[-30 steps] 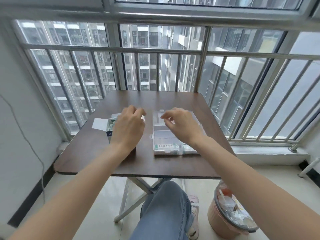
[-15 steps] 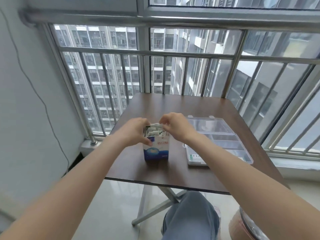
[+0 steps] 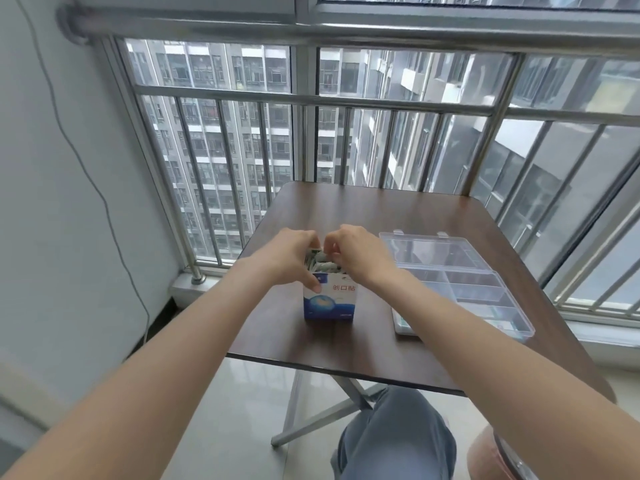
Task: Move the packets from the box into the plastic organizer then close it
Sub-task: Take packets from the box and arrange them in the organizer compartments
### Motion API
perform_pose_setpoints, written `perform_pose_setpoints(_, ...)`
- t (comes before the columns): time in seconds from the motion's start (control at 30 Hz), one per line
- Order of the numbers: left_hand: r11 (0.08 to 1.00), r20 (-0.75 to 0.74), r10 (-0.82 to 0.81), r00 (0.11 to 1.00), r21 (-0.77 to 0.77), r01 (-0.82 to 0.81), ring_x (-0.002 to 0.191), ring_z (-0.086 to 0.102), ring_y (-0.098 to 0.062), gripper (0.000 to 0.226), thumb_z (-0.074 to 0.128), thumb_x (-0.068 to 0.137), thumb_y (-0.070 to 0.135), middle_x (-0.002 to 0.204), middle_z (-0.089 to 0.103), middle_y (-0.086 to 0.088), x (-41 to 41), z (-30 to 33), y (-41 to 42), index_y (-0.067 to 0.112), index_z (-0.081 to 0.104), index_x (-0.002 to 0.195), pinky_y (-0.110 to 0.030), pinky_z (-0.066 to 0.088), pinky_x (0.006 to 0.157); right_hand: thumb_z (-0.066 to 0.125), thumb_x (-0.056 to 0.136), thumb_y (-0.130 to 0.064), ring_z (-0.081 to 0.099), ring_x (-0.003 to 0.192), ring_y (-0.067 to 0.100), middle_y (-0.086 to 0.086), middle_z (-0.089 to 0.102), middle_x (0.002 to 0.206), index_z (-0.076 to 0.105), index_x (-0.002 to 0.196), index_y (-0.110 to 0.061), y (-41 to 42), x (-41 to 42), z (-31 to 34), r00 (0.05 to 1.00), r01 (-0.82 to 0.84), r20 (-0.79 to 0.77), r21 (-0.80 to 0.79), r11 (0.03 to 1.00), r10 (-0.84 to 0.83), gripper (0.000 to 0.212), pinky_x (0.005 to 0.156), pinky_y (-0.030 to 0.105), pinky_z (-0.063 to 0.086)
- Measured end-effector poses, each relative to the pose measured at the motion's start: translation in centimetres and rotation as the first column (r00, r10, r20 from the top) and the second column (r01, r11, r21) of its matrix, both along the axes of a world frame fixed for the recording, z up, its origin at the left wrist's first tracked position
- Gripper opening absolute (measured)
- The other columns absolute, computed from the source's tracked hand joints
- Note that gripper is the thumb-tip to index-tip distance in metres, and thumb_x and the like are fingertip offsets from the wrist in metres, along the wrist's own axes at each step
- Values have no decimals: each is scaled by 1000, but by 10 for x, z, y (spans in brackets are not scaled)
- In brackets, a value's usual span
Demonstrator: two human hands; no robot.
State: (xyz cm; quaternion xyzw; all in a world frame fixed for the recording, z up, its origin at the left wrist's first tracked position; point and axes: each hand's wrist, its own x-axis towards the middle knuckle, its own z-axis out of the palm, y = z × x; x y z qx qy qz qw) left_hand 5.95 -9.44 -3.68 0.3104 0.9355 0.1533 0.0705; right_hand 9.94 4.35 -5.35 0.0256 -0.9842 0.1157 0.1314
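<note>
While the left hand (image 3: pixel 294 259) grips the box (image 3: pixel 329 297), the right hand (image 3: pixel 356 256) pinches packets (image 3: pixel 320 263); a hard tug could tip it.

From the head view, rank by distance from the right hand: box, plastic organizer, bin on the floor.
1. Box, directly under the right hand, at its fingertips.
2. Plastic organizer, open on the table to its right.
3. Bin, on the floor, bottom right.
</note>
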Motion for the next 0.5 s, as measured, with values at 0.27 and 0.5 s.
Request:
perform_pose_setpoints(0.27, 998, 18, 15, 1000, 58, -16, 95, 45, -12, 71, 87, 61, 29, 118, 59, -2, 3, -4, -3, 14, 52, 121, -22, 34, 74, 60, 91, -18, 53, 86, 18, 0, 56, 91, 59, 88, -12, 20, -1, 6, 994, 31, 109, -411, 911, 16, 7, 70, 28, 43)
perform_pose_setpoints(0.5, 997, 45, 29, 999, 69, -32, 105, 53, -18, 72, 88, 60, 27, 119, 60, -3, 2, -2, -2, 14, 52, 121, -24, 39, 78, 61, 89, -16, 57, 86, 17, 5, 62, 98, 56, 105, -14, 30, 7, 1, 999, 13, 37, -474, 880, 5, 17, 64, 24, 48)
